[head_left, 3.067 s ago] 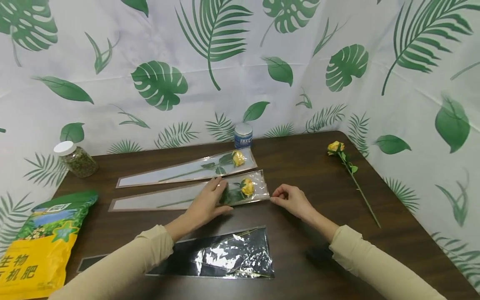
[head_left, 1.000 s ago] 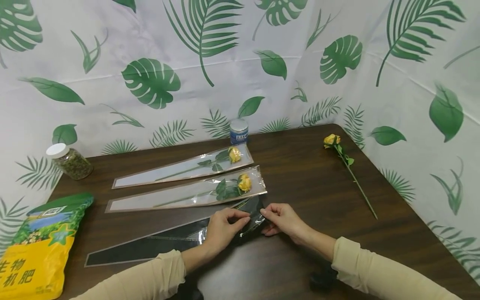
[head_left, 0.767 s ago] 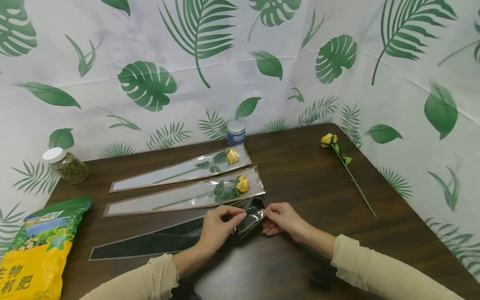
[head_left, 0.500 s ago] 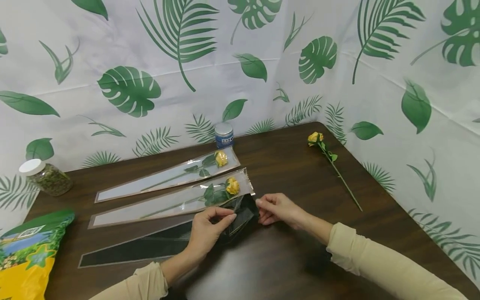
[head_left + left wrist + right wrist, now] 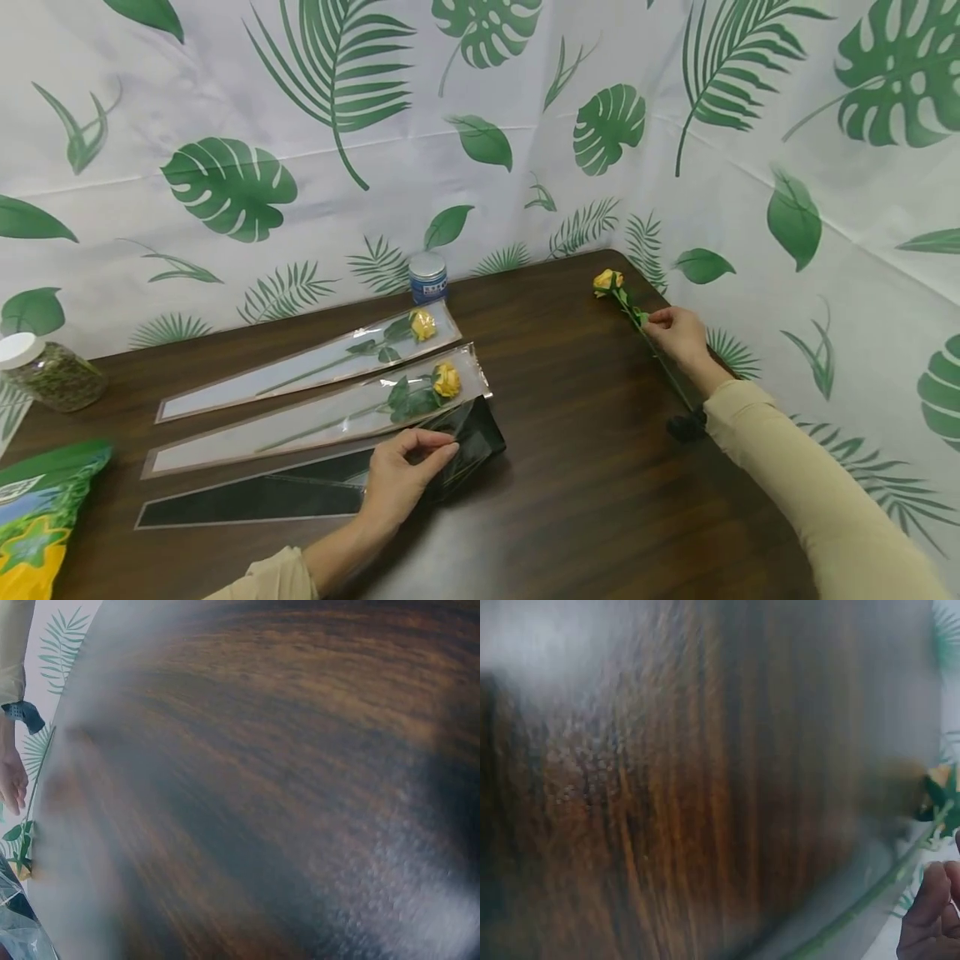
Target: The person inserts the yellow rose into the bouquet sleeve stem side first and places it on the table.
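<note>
My left hand [image 5: 401, 479] pinches the upper film of a black tapered sleeve [image 5: 255, 498] near its wide right end, which stands raised off the table. At the right, my right hand [image 5: 682, 343] has its fingertips at the green stem of a loose yellow rose [image 5: 607, 282], just below the bloom by a leaf. In the right wrist view the thumb and fingers [image 5: 928, 904] are beside the stem [image 5: 847, 913], not visibly closed round it. Behind the black sleeve lie two pale sleeves [image 5: 198, 448] [image 5: 217, 398], each with a yellow rose inside.
A blue tin [image 5: 428, 279] stands at the back edge. At the far left are a white-lidded jar [image 5: 60, 375] and a yellow-green bag [image 5: 45, 508]. A leaf-patterned cloth [image 5: 300, 200] hangs behind the brown table [image 5: 570, 467].
My right hand has left the black sleeve and moved right to the loose rose. My left hand still pinches the sleeve, whose wide end was lifted from the table. The head view has turned right.
</note>
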A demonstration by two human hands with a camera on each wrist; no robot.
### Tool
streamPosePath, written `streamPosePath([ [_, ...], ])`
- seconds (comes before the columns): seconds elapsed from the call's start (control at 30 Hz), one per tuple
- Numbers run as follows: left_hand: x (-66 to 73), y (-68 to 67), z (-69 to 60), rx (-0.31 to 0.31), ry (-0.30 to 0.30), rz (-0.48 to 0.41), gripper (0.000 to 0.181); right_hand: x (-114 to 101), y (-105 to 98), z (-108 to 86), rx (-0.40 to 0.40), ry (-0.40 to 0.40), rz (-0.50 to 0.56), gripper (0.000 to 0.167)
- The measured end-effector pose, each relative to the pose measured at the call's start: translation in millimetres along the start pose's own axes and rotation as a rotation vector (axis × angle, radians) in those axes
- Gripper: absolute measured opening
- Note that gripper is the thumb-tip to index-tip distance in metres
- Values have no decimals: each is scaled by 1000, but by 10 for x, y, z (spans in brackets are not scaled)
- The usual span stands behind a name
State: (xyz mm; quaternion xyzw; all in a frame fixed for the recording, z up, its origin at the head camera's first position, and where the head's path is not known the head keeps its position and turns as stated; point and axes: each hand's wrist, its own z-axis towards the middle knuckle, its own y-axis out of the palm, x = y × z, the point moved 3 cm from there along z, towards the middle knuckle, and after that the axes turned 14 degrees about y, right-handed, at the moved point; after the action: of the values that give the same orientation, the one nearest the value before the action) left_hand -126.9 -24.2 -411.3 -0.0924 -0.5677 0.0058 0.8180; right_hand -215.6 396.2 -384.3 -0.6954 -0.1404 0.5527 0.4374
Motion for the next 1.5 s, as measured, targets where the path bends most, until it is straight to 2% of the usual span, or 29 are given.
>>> streamPosePath([
  [0.13,-23,-12,-56,-2,-17,6,11,22,147,61,-1,-6,-117,39],
  [0.33,-44,-21,-144,1,-51,11,12,26,315,98,16,29,-168,37],
  [0.4,-50,-36,-170,8,-63,22,12,20,350,93,26,9,-164,34],
  [0.63,-68,-78,-211,25,-90,53,12,-67,437,66,20,-142,-175,31],
  [0.73,-77,-79,-216,21,-98,55,12,-147,446,43,-5,-177,-126,30],
  [0.8,-81,-73,-213,15,-100,52,12,-214,446,21,-41,-164,-33,31],
  [0.87,-83,-68,-206,12,-98,48,12,-289,452,-16,-101,-130,124,34],
  [1.07,-81,-31,-149,6,-75,33,11,-534,482,-267,-304,43,855,17],
  [1.13,-73,4,-100,-4,-51,23,11,-610,431,-362,-326,61,1038,15],
  [1.17,-66,23,-67,-10,-32,27,11,-642,395,-401,-327,56,1097,18],
  [1.27,-49,68,33,-33,28,42,11,-705,291,-485,-329,34,1208,25],
  [1.37,-51,66,83,-56,67,96,12,-722,256,-526,-326,31,1233,29],
  [1.5,-94,36,50,-117,74,169,19,-720,288,-563,-337,47,1230,30],
])
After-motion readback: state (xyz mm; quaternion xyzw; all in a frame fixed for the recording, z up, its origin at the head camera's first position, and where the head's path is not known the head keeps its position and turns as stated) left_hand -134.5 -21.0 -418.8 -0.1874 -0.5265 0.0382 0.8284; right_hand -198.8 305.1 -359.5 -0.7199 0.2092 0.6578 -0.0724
